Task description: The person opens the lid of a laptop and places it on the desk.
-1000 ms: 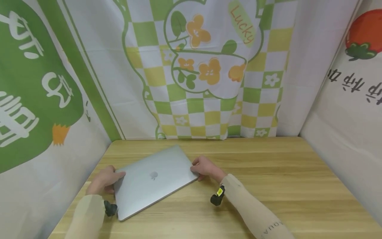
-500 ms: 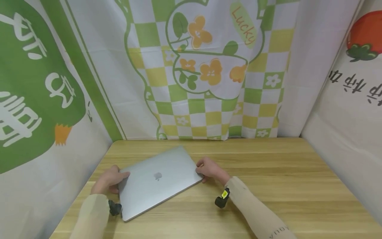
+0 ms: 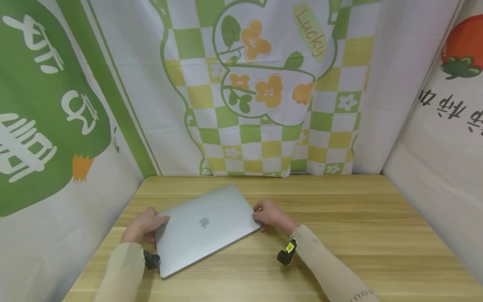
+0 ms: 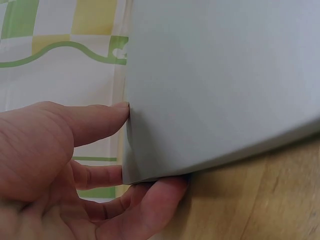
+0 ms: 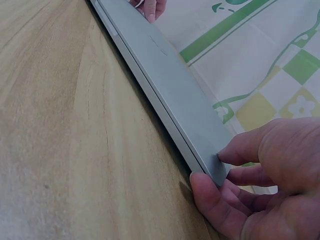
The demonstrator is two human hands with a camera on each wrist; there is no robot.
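Note:
A closed silver laptop (image 3: 211,235) with an apple logo lies at a slant over the left half of the wooden table, lid facing up. My left hand (image 3: 145,226) grips its left edge, thumb on top of the lid and the other fingers at the side and underneath, as the left wrist view shows. At the right end, my right hand (image 3: 271,214) pinches the laptop near its front corner. In the right wrist view the thumb (image 5: 245,146) rests on the lid and other fingers curl under the corner. A dark shadow runs beneath the near edge.
The wooden table (image 3: 339,235) extends right of the laptop and in front of it. Printed fabric curtains (image 3: 260,138) hang at the table's back and both sides. A small black camera (image 3: 287,253) sits at each wrist.
In the head view, the laptop and both hands have shifted a little to the right, with the background shifting slightly the same way. Both hands keep their hold.

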